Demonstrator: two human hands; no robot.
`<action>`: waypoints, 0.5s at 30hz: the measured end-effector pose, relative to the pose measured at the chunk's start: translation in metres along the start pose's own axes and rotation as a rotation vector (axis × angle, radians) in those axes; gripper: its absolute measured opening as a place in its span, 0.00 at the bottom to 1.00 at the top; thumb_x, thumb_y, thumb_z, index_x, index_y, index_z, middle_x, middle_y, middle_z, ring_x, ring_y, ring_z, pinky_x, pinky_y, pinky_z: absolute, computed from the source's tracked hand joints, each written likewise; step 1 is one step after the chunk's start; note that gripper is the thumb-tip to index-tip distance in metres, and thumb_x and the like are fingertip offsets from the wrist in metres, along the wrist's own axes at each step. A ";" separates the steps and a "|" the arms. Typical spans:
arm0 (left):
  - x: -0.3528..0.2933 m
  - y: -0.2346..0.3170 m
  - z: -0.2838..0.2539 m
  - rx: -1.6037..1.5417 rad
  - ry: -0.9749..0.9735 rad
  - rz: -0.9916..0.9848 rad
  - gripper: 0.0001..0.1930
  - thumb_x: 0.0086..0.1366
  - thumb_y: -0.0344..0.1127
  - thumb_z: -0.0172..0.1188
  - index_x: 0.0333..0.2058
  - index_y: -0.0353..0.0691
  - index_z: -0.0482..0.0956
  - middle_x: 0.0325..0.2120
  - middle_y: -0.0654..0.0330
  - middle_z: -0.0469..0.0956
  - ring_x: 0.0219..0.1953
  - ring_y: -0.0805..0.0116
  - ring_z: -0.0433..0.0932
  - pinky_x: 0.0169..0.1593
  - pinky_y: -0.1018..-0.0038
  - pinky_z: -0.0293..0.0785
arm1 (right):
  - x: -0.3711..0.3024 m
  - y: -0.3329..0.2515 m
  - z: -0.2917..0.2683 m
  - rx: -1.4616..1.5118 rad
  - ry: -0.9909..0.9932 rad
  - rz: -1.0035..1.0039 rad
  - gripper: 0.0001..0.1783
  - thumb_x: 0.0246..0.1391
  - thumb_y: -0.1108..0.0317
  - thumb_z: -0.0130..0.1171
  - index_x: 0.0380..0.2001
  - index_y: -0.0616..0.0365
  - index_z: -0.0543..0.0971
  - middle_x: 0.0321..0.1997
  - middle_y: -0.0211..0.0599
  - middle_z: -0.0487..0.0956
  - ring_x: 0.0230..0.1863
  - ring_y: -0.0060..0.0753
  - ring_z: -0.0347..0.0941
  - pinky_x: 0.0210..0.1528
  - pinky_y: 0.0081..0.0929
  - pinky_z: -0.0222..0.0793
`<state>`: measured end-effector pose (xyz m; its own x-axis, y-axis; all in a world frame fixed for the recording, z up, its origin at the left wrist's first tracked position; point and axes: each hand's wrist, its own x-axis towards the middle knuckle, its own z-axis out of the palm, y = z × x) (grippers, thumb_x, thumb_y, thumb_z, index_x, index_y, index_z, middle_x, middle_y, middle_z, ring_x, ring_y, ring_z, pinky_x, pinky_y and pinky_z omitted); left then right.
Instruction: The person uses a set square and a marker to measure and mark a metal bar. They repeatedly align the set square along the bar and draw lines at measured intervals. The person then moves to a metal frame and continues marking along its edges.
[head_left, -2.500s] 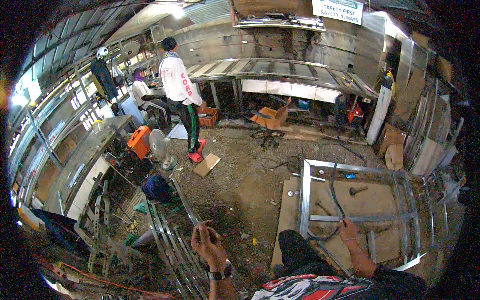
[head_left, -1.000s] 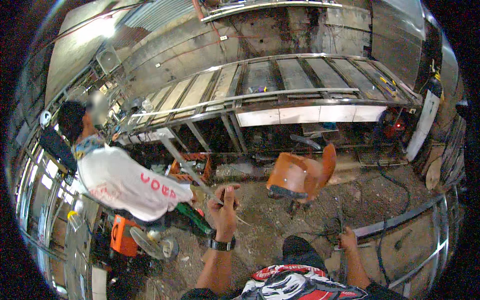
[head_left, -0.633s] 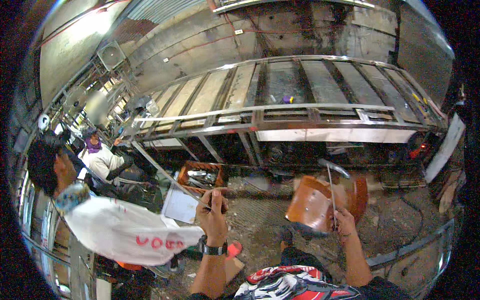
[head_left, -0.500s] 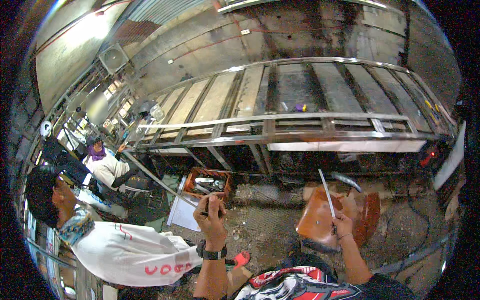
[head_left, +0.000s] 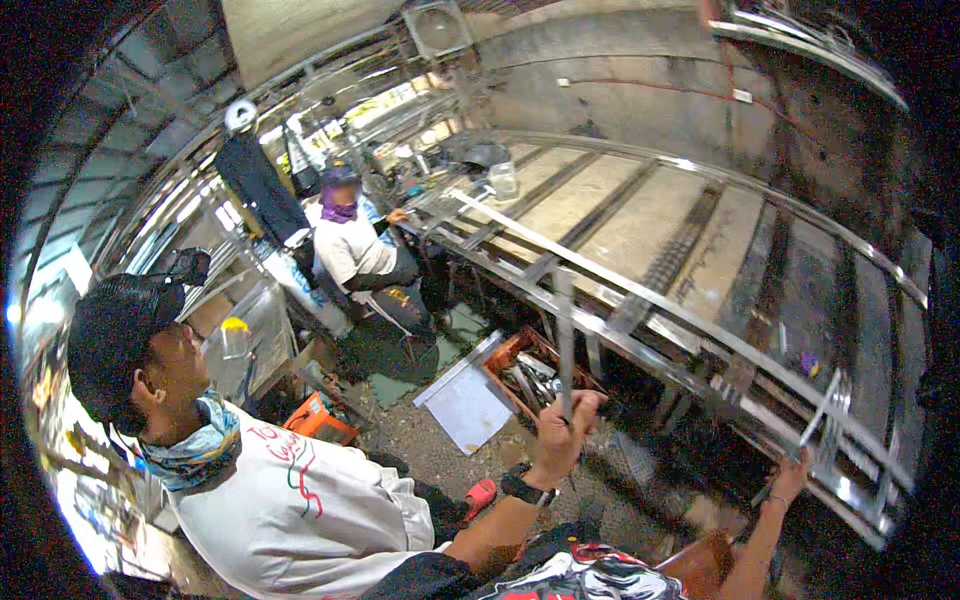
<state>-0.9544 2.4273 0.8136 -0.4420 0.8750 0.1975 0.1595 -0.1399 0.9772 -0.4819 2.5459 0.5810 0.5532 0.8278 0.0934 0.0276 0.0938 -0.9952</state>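
Landmark: one counter. Left of it, left to right: one standing co-worker; one orange case; one seated co-worker, near its far end. Before its near side: one white panel; one orange crate; your left hand, grip closed on one grey metal bar. By its near edge: your right hand, grip closed on one pale metal bar; whether this bar touches the counter, cannot tell.

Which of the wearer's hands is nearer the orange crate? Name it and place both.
Left. In the picture, the left hand is just below and right of the orange crate; the right hand is lower and much farther to the right.
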 end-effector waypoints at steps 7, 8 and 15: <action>0.094 -0.035 0.032 -0.022 -0.227 -0.109 0.14 0.73 0.43 0.55 0.42 0.41 0.85 0.21 0.74 0.70 0.25 0.82 0.67 0.29 0.81 0.63 | 0.161 0.052 0.010 -0.229 -0.032 -0.085 0.30 0.55 0.72 0.60 0.62 0.60 0.70 0.50 0.45 0.80 0.53 0.45 0.74 0.56 0.36 0.69; 0.102 -0.053 0.032 -0.066 -0.199 -0.107 0.15 0.73 0.45 0.56 0.42 0.40 0.85 0.22 0.73 0.73 0.25 0.83 0.67 0.28 0.81 0.63 | 0.161 0.009 0.048 -0.224 -0.071 0.000 0.31 0.55 0.70 0.61 0.63 0.59 0.69 0.49 0.44 0.79 0.49 0.44 0.74 0.54 0.35 0.70; 0.156 -0.047 0.086 -0.018 -0.185 -0.196 0.13 0.72 0.40 0.58 0.41 0.36 0.84 0.20 0.74 0.72 0.23 0.85 0.65 0.26 0.83 0.59 | 0.275 -0.056 0.148 -0.236 -0.073 0.109 0.30 0.51 0.78 0.62 0.59 0.53 0.71 0.38 0.37 0.81 0.30 0.30 0.74 0.30 0.31 0.72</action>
<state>-0.9553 2.6104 0.7924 -0.2941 0.9557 -0.0114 0.0700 0.0334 0.9970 -0.4540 2.8501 0.6670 0.5024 0.8644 -0.0212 0.1690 -0.1222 -0.9780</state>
